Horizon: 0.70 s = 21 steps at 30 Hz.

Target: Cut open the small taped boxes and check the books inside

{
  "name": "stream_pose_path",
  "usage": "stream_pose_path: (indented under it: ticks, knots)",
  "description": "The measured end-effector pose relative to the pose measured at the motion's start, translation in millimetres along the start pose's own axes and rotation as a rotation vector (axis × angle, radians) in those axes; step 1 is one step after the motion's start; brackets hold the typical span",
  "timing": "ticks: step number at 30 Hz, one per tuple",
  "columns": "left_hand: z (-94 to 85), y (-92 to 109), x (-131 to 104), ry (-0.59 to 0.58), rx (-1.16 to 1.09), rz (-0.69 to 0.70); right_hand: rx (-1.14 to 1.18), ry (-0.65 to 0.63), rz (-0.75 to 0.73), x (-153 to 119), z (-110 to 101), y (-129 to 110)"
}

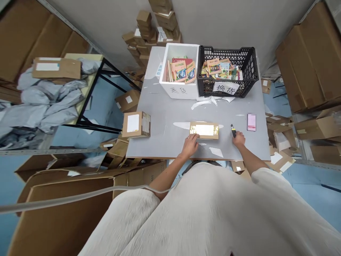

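Note:
A small taped carton (204, 130) with a shiny white label lies near the front edge of the grey table (165, 110). My left hand (190, 144) rests at its front left corner, fingers bent against the cardboard; whether they grip it is hard to tell. To the right of the carton, my right hand (239, 138) is closed around a black and yellow cutter (233, 130), which points up and left. A phone (251, 122) with a pinkish screen lies farther right.
A white foam box (179, 90) and a black crate (226, 84), both holding booklets, stand at the back. A labelled carton (136, 124) sits at the left edge. Paper scraps (216, 152) lie about. Shelves with parcels (53, 94) flank the left.

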<state>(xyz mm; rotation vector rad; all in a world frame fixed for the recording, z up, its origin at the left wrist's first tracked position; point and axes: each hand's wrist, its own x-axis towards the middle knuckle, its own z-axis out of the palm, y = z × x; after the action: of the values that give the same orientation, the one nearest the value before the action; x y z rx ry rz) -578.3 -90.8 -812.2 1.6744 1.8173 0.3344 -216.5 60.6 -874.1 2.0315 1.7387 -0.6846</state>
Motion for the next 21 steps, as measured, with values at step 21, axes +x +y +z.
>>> stream_pose_path:
  ticks: [21]
  knots:
    - [6.6, -5.0, 1.2, 0.032, -0.023, 0.087, 0.474, -0.152, -0.552, -56.6, -105.4, -117.8]
